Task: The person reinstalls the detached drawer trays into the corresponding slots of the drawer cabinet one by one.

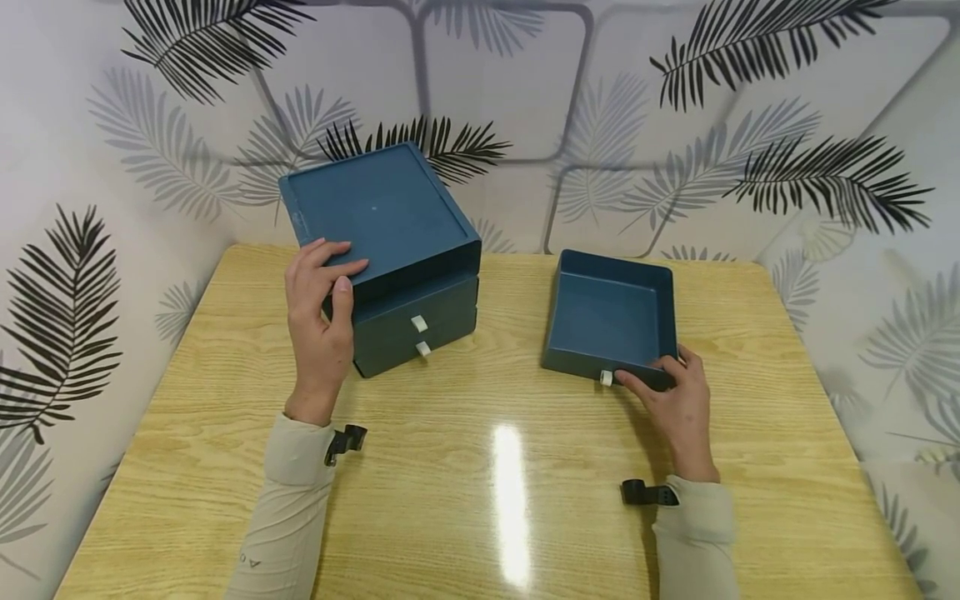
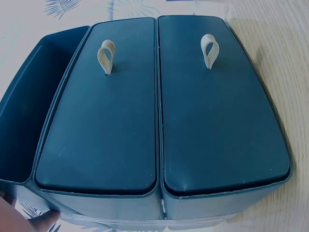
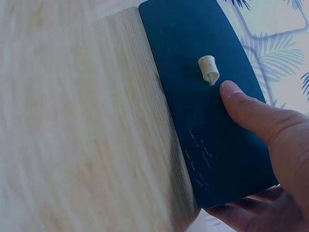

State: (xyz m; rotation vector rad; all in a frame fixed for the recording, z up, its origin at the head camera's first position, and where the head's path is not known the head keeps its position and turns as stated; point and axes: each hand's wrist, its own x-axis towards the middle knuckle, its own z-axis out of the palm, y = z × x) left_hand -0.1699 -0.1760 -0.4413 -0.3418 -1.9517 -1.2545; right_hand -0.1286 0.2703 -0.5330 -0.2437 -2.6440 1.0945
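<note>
Sleeves, pale, two; each bore a small black camera at the wrist. Table, wood-grained. Right hand: grasped a blue drawer by its near right corner, thumb on the front just beside the white tab, fingers at the right wall; most of the drawer extended leftward and away from the grip. Left hand: unclenched, fingers resting over the near left corner of a blue cabinet, top slot vacant, two drawers below. Wall, leaf-patterned, behind.
</note>
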